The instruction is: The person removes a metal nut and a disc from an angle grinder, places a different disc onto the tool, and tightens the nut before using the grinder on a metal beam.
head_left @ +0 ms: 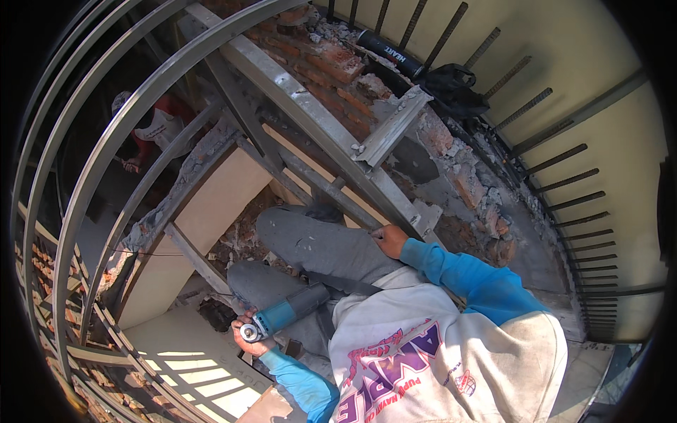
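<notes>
Angle grinder amid metal beams, broken brickwork.

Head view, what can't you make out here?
All in the head view:
Left hand: palm, hidden behind the teal and dark-grey cylindrical power tool.
Right hand: whether its fingers close on the long grey metal bar; its own back hides them.
Blue fabric left sleeve: upper part, cut off by the lower edge.
Co-worker in a red and white top: anything held; too small and shadowed, behind curved silver metal bars.
</notes>
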Demonstrator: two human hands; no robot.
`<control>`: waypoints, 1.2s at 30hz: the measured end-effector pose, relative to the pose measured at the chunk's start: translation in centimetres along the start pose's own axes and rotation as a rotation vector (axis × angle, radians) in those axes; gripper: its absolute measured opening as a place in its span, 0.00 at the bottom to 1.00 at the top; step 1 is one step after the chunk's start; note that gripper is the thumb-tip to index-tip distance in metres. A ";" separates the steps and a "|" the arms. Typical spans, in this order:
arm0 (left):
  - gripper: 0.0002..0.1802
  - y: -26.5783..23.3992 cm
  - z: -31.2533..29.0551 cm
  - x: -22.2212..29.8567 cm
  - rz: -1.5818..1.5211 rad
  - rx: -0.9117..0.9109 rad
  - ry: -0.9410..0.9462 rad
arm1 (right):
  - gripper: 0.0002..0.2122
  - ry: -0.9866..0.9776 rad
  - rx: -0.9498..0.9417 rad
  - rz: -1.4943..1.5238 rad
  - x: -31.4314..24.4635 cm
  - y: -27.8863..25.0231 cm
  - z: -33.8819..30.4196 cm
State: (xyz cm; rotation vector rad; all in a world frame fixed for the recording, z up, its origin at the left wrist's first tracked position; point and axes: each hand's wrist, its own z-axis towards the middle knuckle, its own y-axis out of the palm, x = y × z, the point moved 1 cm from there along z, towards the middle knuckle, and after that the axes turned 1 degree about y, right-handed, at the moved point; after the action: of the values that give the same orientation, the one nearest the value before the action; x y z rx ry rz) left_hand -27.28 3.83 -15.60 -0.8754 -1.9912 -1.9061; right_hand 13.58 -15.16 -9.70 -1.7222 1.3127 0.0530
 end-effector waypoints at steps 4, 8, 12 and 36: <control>0.13 0.6 -0.3 0.5 0.078 -0.008 0.012 | 0.17 -0.339 0.142 0.167 -0.7 0.4 -4.2; 0.14 0.5 0.3 0.7 0.099 -0.003 -0.026 | 0.18 -0.413 0.266 0.098 0.2 0.2 -5.9; 0.10 1.9 0.1 0.3 0.006 0.125 -0.028 | 0.23 -0.148 0.071 -0.007 -0.6 0.1 -5.7; 0.14 0.9 -1.2 1.2 0.062 0.154 0.033 | 0.20 -0.370 -0.007 0.107 4.5 5.2 5.1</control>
State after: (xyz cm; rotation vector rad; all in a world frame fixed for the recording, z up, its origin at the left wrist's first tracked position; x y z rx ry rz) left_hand -27.97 2.89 -14.08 -0.8480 -2.0353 -1.6972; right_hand 13.92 -14.96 -18.22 -1.5558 1.1256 0.4176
